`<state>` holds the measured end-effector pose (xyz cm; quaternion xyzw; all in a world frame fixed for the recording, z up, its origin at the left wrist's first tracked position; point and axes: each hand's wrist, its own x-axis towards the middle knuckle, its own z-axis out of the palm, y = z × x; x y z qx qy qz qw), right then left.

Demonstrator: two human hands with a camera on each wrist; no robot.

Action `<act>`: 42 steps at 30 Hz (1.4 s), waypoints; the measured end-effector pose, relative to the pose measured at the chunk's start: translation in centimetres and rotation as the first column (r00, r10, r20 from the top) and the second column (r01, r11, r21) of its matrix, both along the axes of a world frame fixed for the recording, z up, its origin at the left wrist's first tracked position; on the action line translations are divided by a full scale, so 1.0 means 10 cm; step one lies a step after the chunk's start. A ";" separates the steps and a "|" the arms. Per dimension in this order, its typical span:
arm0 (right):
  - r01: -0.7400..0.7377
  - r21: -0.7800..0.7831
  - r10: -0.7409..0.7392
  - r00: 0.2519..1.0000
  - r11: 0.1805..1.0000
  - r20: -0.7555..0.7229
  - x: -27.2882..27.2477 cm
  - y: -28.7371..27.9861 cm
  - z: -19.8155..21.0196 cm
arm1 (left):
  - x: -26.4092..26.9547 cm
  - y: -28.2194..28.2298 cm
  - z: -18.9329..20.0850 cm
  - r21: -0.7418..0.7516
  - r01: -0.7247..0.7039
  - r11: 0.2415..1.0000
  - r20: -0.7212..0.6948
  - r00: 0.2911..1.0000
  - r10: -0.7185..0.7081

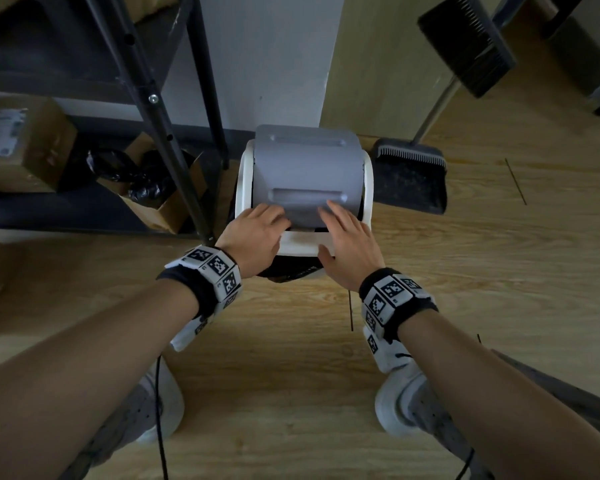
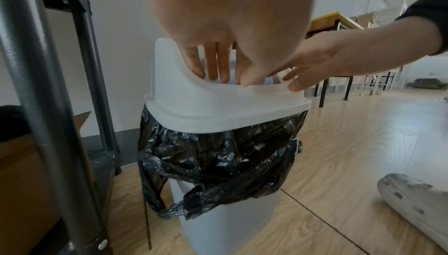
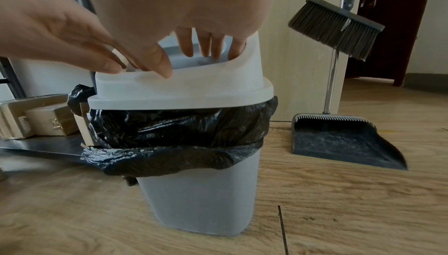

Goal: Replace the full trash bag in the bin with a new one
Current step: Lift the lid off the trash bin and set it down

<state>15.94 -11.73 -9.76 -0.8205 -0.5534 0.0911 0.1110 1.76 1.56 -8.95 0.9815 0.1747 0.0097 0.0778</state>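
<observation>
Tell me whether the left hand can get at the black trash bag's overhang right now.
Probably yes: the left hand rests on the lid frame, and the black trash bag hangs exposed just below, with nothing covering it.

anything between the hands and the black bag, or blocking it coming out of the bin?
Yes. The white lid frame with its grey swing flap sits on the bin, clamping the black bag folded over the rim. The left hand and right hand rest on the lid. It must come off before the bag lifts out.
</observation>
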 end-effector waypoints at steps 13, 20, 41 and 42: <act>0.109 0.171 -0.114 0.993 0.979 0.017 0.00 -0.03 0.03 | -0.09 0.03 -0.01 -0.058 -0.159 0.986 0.028 0.987 0.161; 0.397 0.264 -0.325 0.904 0.879 -0.278 0.17 0.00 0.07 | -0.07 0.10 0.03 -0.346 -0.302 0.888 0.179 0.908 0.379; 0.583 -0.050 -0.397 0.486 0.811 -0.778 0.67 -0.11 -0.03 | -0.18 0.52 -0.04 -0.828 -0.372 0.418 0.019 0.728 0.686; 0.590 -0.082 -0.409 0.447 0.804 -0.796 0.70 -0.11 -0.05 | -0.19 0.53 -0.05 -0.826 -0.384 0.412 0.002 0.730 0.684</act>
